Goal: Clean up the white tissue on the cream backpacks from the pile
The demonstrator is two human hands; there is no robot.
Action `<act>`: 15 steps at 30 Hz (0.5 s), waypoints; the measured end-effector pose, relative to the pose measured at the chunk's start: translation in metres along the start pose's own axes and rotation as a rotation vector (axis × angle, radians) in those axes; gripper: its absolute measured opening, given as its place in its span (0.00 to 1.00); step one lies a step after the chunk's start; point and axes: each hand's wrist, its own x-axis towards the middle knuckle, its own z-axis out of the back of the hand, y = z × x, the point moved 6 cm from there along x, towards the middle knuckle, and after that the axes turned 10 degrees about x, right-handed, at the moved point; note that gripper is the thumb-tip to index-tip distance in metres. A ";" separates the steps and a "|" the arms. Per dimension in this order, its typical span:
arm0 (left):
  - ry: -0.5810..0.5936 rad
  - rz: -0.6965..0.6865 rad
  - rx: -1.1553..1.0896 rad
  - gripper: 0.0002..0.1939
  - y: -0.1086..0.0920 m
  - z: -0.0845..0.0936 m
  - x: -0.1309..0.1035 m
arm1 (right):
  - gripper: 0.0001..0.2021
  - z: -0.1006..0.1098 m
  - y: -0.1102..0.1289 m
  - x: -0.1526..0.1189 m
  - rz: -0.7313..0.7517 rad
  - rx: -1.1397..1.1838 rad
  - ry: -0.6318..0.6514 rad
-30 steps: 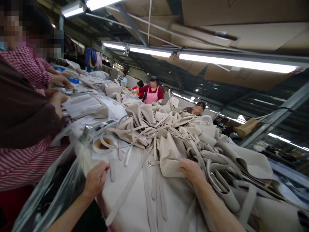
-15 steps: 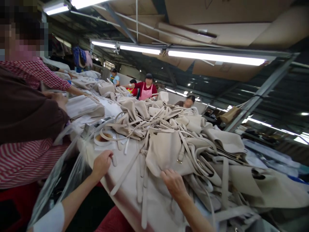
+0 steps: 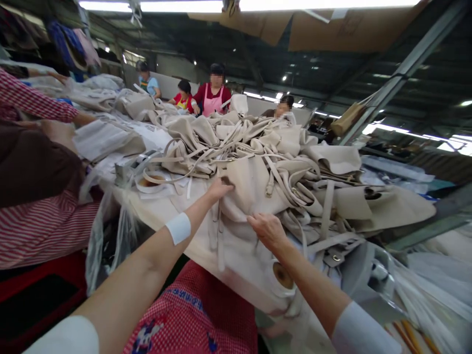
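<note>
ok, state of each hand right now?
Left hand: fingers curled beside the beige bag; can't tell if it grips.
Right hand: closed, fingertips pinching the bag's lower edge.

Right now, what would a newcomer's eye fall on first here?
A big heap of beige bags, straps tangled, across the table. Before it, the left hand is at the left side of a front bag, the right hand at its lower edge. Bright tube lights run along the top.
</note>
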 end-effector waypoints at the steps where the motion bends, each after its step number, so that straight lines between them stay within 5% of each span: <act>1: -0.013 0.042 -0.043 0.23 0.003 -0.003 0.006 | 0.11 0.003 0.005 -0.008 -0.030 0.002 -0.024; 4: -0.075 0.162 -0.149 0.31 0.017 -0.005 0.016 | 0.12 0.004 0.029 -0.046 -0.090 0.054 -0.193; 8: -0.092 0.271 -0.258 0.29 0.036 -0.012 0.021 | 0.10 -0.025 0.048 -0.108 -0.016 0.097 -0.381; 11: -0.038 0.279 -0.319 0.24 0.038 -0.019 0.022 | 0.14 -0.046 0.029 -0.140 0.065 0.109 -0.433; 15: 0.005 0.222 -0.360 0.25 0.027 -0.014 0.012 | 0.13 -0.052 -0.008 -0.149 0.100 0.143 -0.401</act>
